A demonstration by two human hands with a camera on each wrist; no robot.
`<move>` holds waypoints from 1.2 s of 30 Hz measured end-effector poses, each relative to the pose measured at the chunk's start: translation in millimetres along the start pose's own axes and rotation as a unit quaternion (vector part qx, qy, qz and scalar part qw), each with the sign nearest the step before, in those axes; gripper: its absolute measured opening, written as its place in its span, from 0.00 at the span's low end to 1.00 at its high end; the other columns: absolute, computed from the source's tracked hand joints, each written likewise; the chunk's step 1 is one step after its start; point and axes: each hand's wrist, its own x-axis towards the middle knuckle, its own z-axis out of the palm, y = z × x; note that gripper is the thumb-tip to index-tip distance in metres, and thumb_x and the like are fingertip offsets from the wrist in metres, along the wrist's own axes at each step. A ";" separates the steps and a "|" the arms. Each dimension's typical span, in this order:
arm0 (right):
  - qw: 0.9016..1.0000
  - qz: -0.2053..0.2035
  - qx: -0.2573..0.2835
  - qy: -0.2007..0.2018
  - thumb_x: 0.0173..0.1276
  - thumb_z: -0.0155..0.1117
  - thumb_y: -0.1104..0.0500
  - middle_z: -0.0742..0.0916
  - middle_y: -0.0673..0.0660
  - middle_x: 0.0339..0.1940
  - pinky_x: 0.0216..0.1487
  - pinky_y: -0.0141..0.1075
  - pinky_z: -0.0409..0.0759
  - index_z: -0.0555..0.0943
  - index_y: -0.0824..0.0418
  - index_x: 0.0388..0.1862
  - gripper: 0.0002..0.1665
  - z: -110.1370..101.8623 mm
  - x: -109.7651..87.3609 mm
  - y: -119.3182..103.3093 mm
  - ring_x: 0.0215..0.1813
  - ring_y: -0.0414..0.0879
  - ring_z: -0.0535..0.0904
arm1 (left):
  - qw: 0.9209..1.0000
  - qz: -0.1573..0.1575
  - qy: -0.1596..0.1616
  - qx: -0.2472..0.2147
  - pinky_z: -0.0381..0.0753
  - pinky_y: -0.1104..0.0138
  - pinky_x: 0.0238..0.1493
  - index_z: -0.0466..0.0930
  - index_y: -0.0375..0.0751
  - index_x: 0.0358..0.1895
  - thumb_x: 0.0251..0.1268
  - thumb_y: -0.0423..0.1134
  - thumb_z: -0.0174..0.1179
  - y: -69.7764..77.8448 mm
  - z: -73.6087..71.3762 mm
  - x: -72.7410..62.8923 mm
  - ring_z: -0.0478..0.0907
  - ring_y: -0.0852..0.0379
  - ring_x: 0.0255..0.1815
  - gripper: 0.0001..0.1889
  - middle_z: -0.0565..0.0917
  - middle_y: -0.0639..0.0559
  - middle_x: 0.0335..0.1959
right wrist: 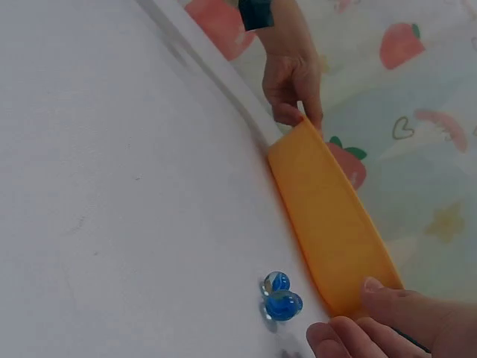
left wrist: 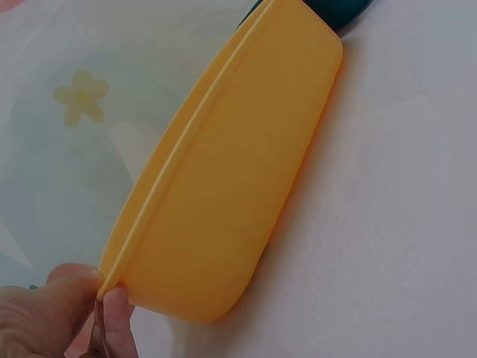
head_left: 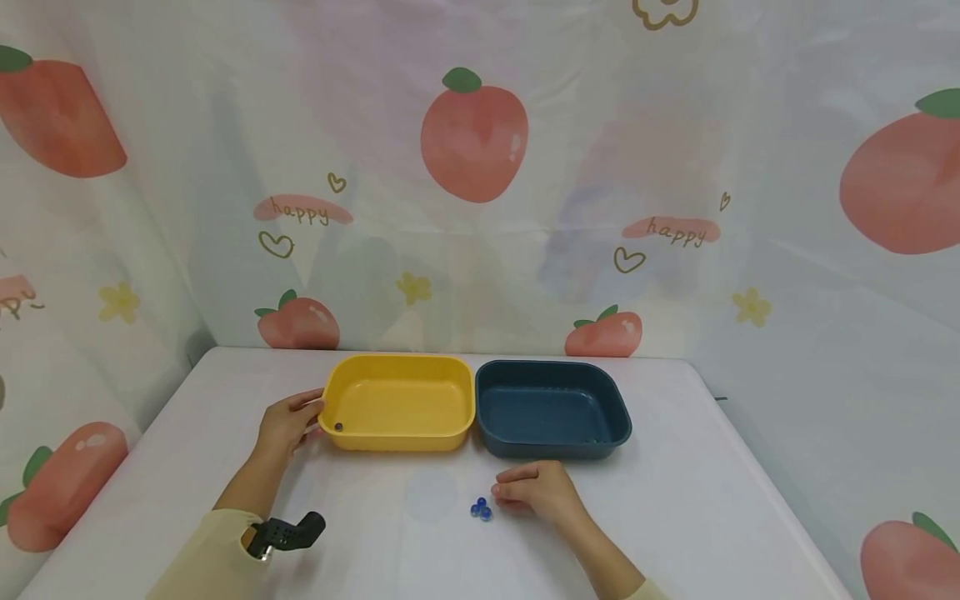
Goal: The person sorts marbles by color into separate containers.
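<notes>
My left hand (head_left: 285,427) pinches the left rim of a yellow plastic tub (head_left: 397,442), thumb above and fingers below in the left wrist view. A small dark marble (head_left: 339,427) lies inside the tub's near left corner. My right hand (head_left: 542,492) is just right of a tight cluster of three blue glass marbles (head_left: 482,509) on the table. In the right wrist view its thumb (right wrist: 384,293) and fingers are parted, with nothing seen between them, and two swirled blue marbles (right wrist: 283,305) show beside the fingertips.
A dark blue tub (head_left: 551,450) stands against the yellow tub's right side, with small greenish specks near its front right corner. Both sit on a white-covered table (head_left: 360,517). A fruit-printed curtain (head_left: 480,267) hangs behind and at the sides. A black strap (head_left: 285,534) circles the left wrist.
</notes>
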 end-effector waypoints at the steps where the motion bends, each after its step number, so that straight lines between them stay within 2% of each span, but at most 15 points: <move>1: 1.000 -0.002 -0.003 -0.001 0.55 0.77 0.62 0.91 0.59 0.33 0.38 0.38 0.87 0.87 0.71 0.42 0.18 0.6 -0.7 2.1 0.34 0.44 0.87 | 1.000 0.002 0.000 0.001 0.81 0.73 0.34 0.73 0.37 0.67 0.73 0.41 0.55 0.1 -0.4 -0.5 0.81 0.57 0.45 0.23 0.76 0.35 0.63; 6: 1.000 -0.012 -0.015 -0.011 0.54 0.77 0.62 0.91 0.57 0.33 0.36 0.36 0.87 0.87 0.70 0.40 0.16 5.2 -4.3 9.8 0.32 0.42 0.86 | 1.000 0.008 -0.003 0.003 0.80 0.72 0.33 0.73 0.36 0.67 0.73 0.41 0.55 -0.1 -2.0 -2.0 0.81 0.63 0.40 0.23 0.77 0.35 0.62; 13: 0.999 -0.020 -0.044 -0.007 0.53 0.78 0.61 0.91 0.56 0.31 0.35 0.36 0.86 0.88 0.67 0.38 0.15 11.0 -8.2 13.3 0.33 0.42 0.87 | 1.000 0.001 0.001 -0.002 0.81 0.72 0.34 0.73 0.37 0.67 0.73 0.41 0.56 -2.3 -0.4 0.0 0.81 0.55 0.47 0.23 0.77 0.35 0.62; 17: 0.998 -0.024 -0.063 0.002 0.50 0.80 0.61 0.91 0.55 0.29 0.34 0.35 0.86 0.88 0.65 0.36 0.15 14.4 -7.0 16.2 0.33 0.42 0.87 | 1.000 -0.004 0.002 -0.007 0.82 0.72 0.34 0.73 0.38 0.67 0.73 0.42 0.56 -3.5 0.4 2.5 0.81 0.57 0.45 0.23 0.77 0.36 0.62; 27: 0.992 -0.092 -0.087 0.027 0.44 0.82 0.64 0.90 0.54 0.25 0.30 0.32 0.84 0.87 0.65 0.31 0.14 22.6 -7.1 19.6 0.29 0.41 0.87 | 1.000 -0.005 0.001 -0.007 0.82 0.72 0.36 0.73 0.39 0.67 0.73 0.43 0.56 -1.6 -0.2 4.4 0.80 0.59 0.44 0.23 0.77 0.37 0.62; 36: 0.990 -0.100 -0.097 0.035 0.44 0.82 0.66 0.90 0.54 0.23 0.30 0.31 0.84 0.87 0.65 0.29 0.13 23.9 -9.5 17.8 0.29 0.41 0.87 | 1.000 -0.004 0.001 -0.004 0.82 0.71 0.36 0.73 0.39 0.67 0.73 0.42 0.56 -2.2 0.1 4.0 0.80 0.60 0.42 0.23 0.77 0.37 0.62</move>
